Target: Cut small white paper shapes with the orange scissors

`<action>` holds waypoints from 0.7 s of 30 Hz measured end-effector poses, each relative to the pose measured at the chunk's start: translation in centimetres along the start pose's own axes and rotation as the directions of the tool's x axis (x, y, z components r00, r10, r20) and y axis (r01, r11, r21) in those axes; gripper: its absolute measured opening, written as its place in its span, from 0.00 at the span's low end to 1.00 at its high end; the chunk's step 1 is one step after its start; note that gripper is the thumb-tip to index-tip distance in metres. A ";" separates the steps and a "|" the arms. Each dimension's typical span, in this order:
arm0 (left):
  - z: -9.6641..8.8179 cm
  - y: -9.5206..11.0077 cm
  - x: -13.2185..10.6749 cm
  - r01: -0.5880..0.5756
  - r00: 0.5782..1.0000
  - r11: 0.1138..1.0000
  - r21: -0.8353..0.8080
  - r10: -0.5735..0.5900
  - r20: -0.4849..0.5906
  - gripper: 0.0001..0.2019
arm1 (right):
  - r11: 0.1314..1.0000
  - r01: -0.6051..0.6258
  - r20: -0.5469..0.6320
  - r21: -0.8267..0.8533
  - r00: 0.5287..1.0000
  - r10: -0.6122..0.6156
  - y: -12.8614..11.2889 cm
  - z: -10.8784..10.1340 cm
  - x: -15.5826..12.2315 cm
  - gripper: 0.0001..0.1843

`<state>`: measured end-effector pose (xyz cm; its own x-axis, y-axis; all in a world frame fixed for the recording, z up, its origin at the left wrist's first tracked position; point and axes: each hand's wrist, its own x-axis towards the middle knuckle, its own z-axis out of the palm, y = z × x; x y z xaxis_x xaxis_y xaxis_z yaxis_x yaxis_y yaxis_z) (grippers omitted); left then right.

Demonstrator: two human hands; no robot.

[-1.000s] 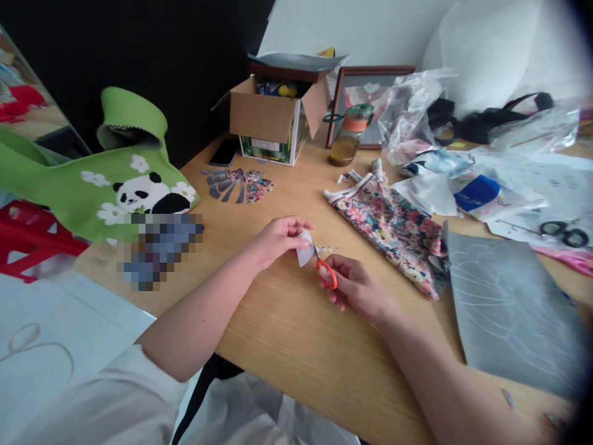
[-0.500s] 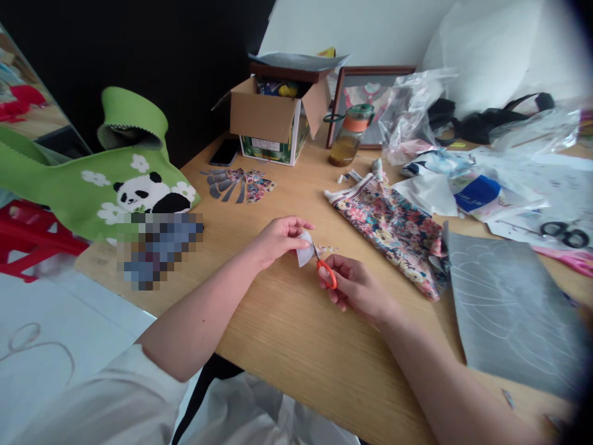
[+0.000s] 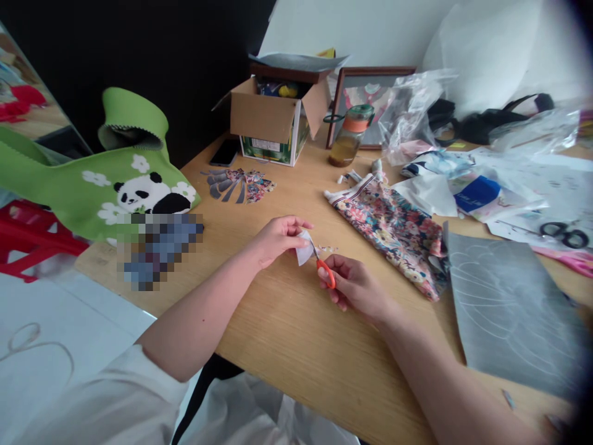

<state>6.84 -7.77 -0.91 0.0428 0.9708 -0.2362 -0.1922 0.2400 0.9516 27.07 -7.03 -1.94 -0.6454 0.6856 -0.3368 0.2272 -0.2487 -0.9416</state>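
Note:
Between thumb and fingers, my left hand (image 3: 280,240) pinches a small pale piece (image 3: 304,252) that could be fabric or paper. My right hand (image 3: 352,281) grips orange-handled scissors (image 3: 327,273), with the blades up against the right edge of the pale piece. Tiny scraps (image 3: 330,249) lie on the table just beyond the blades. To the right of my hands rests a folded floral cloth (image 3: 389,228). Farther off on the left lies a fan-shaped arrangement of cut floral and grey pieces (image 3: 241,184).
A cardboard box (image 3: 266,117), a phone (image 3: 225,152) and a bottle of brownish liquid (image 3: 348,139) stand at the back. On the right are a grey sheet with line drawings (image 3: 504,303), black-handled scissors (image 3: 565,235) and plastic bags. A green panda bag (image 3: 139,179) sits left.
Almost nothing differs. The scissors and the pale piece have shifted only very slightly, and both hands keep their places and grips.

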 end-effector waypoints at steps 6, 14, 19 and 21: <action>0.0 0.2 -0.1 0.021 1.000 1.000 -0.003 -0.021 0.000 0.17 | 1.000 -0.008 -0.008 0.004 1.000 0.008 -0.1 0.1 0.0 0.26; 0.0 0.2 0.0 0.016 1.000 1.000 0.015 -0.015 -0.028 0.17 | 1.000 -0.018 -0.006 0.019 1.000 0.018 -0.2 0.1 0.0 0.24; 0.0 0.2 -0.1 0.023 0.999 1.000 0.010 -0.022 -0.029 0.17 | 0.999 -0.007 0.006 0.042 1.000 0.007 0.1 0.0 0.0 0.24; 0.1 0.2 0.0 0.025 0.999 1.000 0.011 -0.024 -0.034 0.17 | 0.999 -0.007 0.008 0.050 1.000 0.006 0.1 0.0 0.1 0.24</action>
<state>6.88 -7.77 -0.73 0.0137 0.9640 -0.2657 -0.1802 0.2638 0.9476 27.06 -7.02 -2.06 -0.6498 0.6785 -0.3427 0.1948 -0.2872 -0.9379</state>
